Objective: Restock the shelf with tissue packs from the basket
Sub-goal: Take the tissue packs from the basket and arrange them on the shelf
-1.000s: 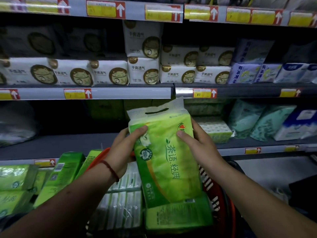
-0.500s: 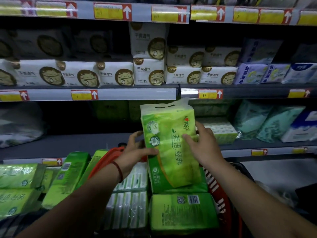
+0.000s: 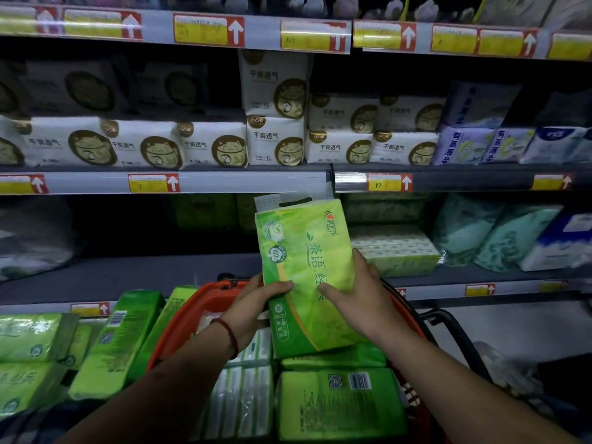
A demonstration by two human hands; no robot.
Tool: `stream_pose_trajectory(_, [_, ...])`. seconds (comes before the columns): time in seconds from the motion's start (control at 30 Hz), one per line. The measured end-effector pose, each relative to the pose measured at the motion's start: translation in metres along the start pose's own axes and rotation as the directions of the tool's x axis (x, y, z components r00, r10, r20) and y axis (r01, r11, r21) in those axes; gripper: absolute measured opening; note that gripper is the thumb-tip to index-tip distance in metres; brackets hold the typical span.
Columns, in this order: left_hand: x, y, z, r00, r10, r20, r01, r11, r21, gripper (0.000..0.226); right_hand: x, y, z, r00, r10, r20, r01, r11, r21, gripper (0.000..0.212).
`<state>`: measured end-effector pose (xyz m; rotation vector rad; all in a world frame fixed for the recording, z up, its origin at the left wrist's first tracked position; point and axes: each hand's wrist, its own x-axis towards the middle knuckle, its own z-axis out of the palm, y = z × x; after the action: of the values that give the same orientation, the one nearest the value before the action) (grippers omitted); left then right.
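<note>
Bright green tissue pack [image 3: 304,270] with white lettering, red-orange basket [image 3: 192,312], white-and-gold cat-print packs [image 3: 275,145] above

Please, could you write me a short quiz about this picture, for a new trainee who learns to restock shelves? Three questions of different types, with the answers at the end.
1. True or false: both the left hand and the right hand grip the upright green plastic-wrapped tissue pack.
2. Which goods stand one shelf level up, directly above the held pack? A) red cardboard boxes B) white soft packs with a gold cat emblem C) glass bottles
3. Fill in: the red cord bracelet is on the ___ wrist.

Key: 1 true; 2 B; 3 left.
</note>
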<state>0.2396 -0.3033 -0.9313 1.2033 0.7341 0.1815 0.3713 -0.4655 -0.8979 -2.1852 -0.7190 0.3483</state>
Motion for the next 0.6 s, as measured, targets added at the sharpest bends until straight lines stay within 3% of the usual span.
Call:
stream_pose_trajectory(0.13, [-0.006,0.002,0.003,0.996,0.076,-0.053,-0.081,0.993,-0.087,0.072,-0.002,-0.002,-0.006,0.998,0.045,-0.048,-0.043,0.998,0.038,0.084])
stream_pose_trajectory(0.3, [-0.023,0.015,0.013,0.984,0.175,0.027,-0.175,0.984,0.014,0.086,0.002,-0.004,-0.016,0.994,0.086,-0.074,-0.062,0.958,0.280,0.073])
stream_pose_trajectory(0.4, [-0.024,0.028,0.017,0.979,0.201,-0.028,-0.203,0.973,-0.112,0.090,0.001,-0.012,-0.020,0.992,0.109,-0.056,-0.081,0.926,0.369,0.056])
stream_pose_trajectory(0.5, [-0.030,0.036,0.025,0.952,0.270,-0.141,-0.288,0.949,-0.128,0.081,-0.003,-0.023,-0.019,0.997,0.033,-0.072,-0.015,0.971,0.237,0.035])
stream_pose_trajectory(0.6, [-0.037,0.032,0.033,0.895,0.385,-0.226,-0.388,0.921,0.031,0.055,-0.010,-0.030,-0.012,0.998,-0.017,-0.053,0.028,0.976,0.217,0.037])
